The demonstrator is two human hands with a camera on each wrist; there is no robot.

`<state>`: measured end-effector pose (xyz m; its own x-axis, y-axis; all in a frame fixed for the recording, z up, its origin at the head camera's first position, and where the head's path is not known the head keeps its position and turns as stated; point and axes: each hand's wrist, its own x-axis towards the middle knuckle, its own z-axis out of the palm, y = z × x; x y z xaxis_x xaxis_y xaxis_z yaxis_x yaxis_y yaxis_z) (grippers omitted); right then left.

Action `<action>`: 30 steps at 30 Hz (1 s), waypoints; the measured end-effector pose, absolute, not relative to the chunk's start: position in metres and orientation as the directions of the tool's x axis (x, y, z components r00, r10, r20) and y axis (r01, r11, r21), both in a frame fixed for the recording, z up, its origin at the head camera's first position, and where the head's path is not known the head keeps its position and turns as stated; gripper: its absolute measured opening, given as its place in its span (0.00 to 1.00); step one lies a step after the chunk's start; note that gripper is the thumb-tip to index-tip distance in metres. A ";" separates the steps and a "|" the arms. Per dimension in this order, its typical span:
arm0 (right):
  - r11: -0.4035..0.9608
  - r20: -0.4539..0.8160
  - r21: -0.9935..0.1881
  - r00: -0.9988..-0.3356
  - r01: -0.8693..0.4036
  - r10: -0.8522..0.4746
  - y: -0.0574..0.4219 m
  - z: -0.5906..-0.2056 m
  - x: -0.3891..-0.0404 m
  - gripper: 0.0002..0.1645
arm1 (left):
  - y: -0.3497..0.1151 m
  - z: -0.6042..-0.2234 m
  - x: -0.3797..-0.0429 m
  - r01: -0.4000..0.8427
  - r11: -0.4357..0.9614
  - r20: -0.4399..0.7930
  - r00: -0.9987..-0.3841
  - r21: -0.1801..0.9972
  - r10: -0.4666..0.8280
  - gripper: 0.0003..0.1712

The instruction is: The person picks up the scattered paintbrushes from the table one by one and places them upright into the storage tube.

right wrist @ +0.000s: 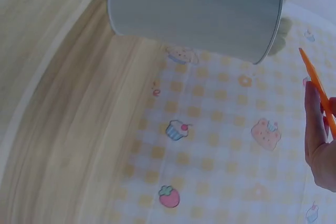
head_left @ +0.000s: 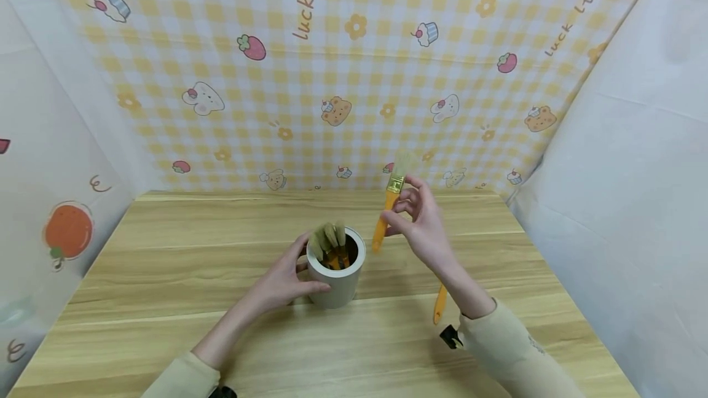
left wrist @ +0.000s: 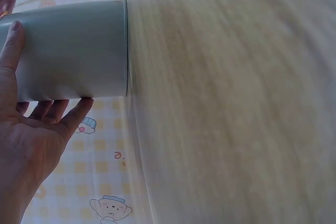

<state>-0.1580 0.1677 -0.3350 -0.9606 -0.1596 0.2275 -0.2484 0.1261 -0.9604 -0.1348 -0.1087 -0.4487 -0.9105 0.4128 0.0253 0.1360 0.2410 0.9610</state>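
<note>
A light grey cylindrical pot (head_left: pixel 334 295) stands upright on the table, with several paintbrushes (head_left: pixel 327 239) in it, bristles up. My left hand (head_left: pixel 284 281) holds the pot from its left side; in the left wrist view the thumb lies along the wall of the pot (left wrist: pixel 73 51) and the other fingers reach round the far side. To the right of the pot and above its rim, my right hand (head_left: pixel 424 226) pinches another paintbrush (head_left: pixel 380 235) by its orange handle. Pale bristles point up, the handle's end down. The right wrist view shows this orange handle (right wrist: pixel 313 74) beside the pot (right wrist: pixel 194 14).
On the wooden table (head_left: pixel 182 275), another orange handle (head_left: pixel 440 304) lies partly hidden under my right forearm. A yellow checked cloth (head_left: pixel 354 78) hangs behind the table, with white cloths (head_left: pixel 625 140) at both sides.
</note>
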 end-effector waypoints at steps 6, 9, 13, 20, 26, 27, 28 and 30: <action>0.104 0.310 -0.937 -0.929 -0.335 -0.200 0.145 -0.335 -0.157 0.38 | -0.109 -0.449 -0.135 0.141 0.242 0.030 -0.911 0.960 0.411 0.60; 0.209 0.331 -0.902 -0.915 -0.379 -0.230 0.138 -0.340 -0.155 0.35 | -0.109 -0.449 -0.135 0.155 0.244 0.041 -0.908 0.957 0.417 0.59; 0.343 0.362 -0.834 -0.898 -0.432 -0.251 0.132 -0.349 -0.152 0.32 | -0.109 -0.449 -0.136 0.173 0.241 0.056 -0.903 0.955 0.427 0.59; 0.407 0.454 -0.733 -0.837 -0.545 -0.304 0.131 -0.361 -0.152 0.19 | -0.109 -0.447 -0.136 0.184 0.221 0.073 -0.899 0.958 0.431 0.59; 0.442 0.467 -0.694 -0.822 -0.569 -0.326 0.132 -0.367 -0.152 0.16 | -0.109 -0.448 -0.135 0.185 0.228 0.070 -0.899 0.956 0.433 0.59; 0.453 0.466 -0.687 -0.822 -0.569 -0.327 0.132 -0.369 -0.152 0.17 | -0.109 -0.448 -0.135 0.185 0.228 0.071 -0.899 0.956 0.431 0.59; 0.456 0.468 -0.680 -0.819 -0.574 -0.332 0.132 -0.370 -0.152 0.17 | -0.109 -0.448 -0.135 0.185 0.228 0.072 -0.900 0.956 0.430 0.59; 0.461 0.468 -0.674 -0.817 -0.577 -0.337 0.132 -0.371 -0.152 0.19 | -0.109 -0.448 -0.135 0.187 0.228 0.074 -0.901 0.956 0.428 0.59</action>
